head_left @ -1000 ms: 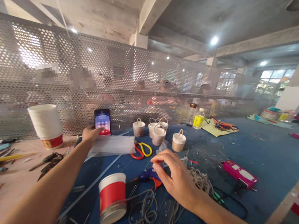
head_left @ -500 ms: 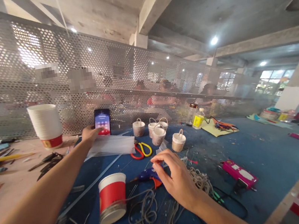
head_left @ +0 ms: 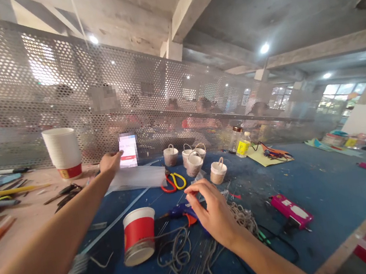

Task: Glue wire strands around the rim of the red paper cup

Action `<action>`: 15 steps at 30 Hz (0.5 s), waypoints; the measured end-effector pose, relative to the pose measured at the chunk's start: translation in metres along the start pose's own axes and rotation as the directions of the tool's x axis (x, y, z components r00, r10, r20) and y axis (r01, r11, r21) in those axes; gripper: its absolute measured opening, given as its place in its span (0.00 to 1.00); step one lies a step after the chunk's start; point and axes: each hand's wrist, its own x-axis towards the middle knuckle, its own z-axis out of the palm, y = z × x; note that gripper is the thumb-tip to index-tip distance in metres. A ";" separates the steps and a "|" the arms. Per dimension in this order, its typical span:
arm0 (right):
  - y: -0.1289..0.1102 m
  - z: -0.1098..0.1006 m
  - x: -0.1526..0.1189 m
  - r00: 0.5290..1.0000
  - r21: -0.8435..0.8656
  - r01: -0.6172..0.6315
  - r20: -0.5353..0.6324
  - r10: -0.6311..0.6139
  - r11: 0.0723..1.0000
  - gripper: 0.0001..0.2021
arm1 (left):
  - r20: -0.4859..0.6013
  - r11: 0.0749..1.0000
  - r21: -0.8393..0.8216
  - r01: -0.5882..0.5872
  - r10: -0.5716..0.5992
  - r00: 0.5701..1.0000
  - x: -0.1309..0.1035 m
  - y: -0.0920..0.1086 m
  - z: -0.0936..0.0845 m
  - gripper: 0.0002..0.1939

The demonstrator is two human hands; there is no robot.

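Observation:
At the foot of the mesh panel, a phone [head_left: 128, 151] stands propped with its screen lit white and red. My left hand [head_left: 112, 162] reaches to its left edge, a finger stretched out against it; the other fingers are partly hidden. My right hand [head_left: 213, 211] hovers over a blue glue gun [head_left: 177, 211] with an orange trigger, thumb and fingertips brought together. Whatever lies in that pinch is too small to make out. Grey cord [head_left: 244, 220] lies beneath and beside this hand. Left of it, a red and white paper cup [head_left: 139, 233] stands upside down, cord wound around its lower part.
Several small buckets with loop handles [head_left: 194, 163] stand near red-and-yellow scissors [head_left: 173, 182]. Stacked paper cups [head_left: 62, 152] rise at the left. A bottle with a yellow label [head_left: 242, 147] and a magenta device [head_left: 292, 212] are on the right. The mesh panel [head_left: 151, 114] bounds the back.
The phone's screen has turned from a dark blue display to a white one. My left finger has drawn back from the screen to its edge. My right hand stays pinched in place.

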 end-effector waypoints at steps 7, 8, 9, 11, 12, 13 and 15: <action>0.006 0.002 0.001 1.000 0.006 0.017 -0.011 -0.017 1.000 0.05 | -0.162 0.998 0.042 -0.049 0.055 0.985 -0.024 0.008 -0.025 0.20; 0.006 0.003 0.001 1.000 0.004 0.017 -0.008 -0.017 1.000 0.05 | -0.190 0.998 0.041 -0.050 0.057 0.980 -0.029 0.009 -0.027 0.20; 0.007 0.004 0.000 1.000 0.000 0.018 -0.004 -0.018 1.000 0.05 | -0.214 0.998 0.038 -0.048 0.055 0.975 -0.034 0.010 -0.030 0.20; 0.008 0.005 0.000 1.000 -0.011 0.020 0.002 -0.020 1.000 0.05 | -0.245 0.999 0.028 -0.040 0.046 0.968 -0.046 0.012 -0.033 0.20; 0.009 0.005 0.000 1.000 -0.016 0.020 0.004 -0.020 1.000 0.05 | -0.261 0.999 0.018 -0.034 0.038 0.965 -0.052 0.014 -0.034 0.20; 0.010 0.006 0.001 1.000 -0.019 0.021 0.005 -0.021 1.000 0.05 | -0.271 0.999 0.008 -0.032 0.033 0.962 -0.059 0.015 -0.035 0.19; 0.011 0.006 0.001 1.000 -0.017 0.026 0.006 -0.025 1.000 0.05 | -0.277 0.999 -0.016 -0.035 0.029 0.961 -0.074 0.017 -0.036 0.17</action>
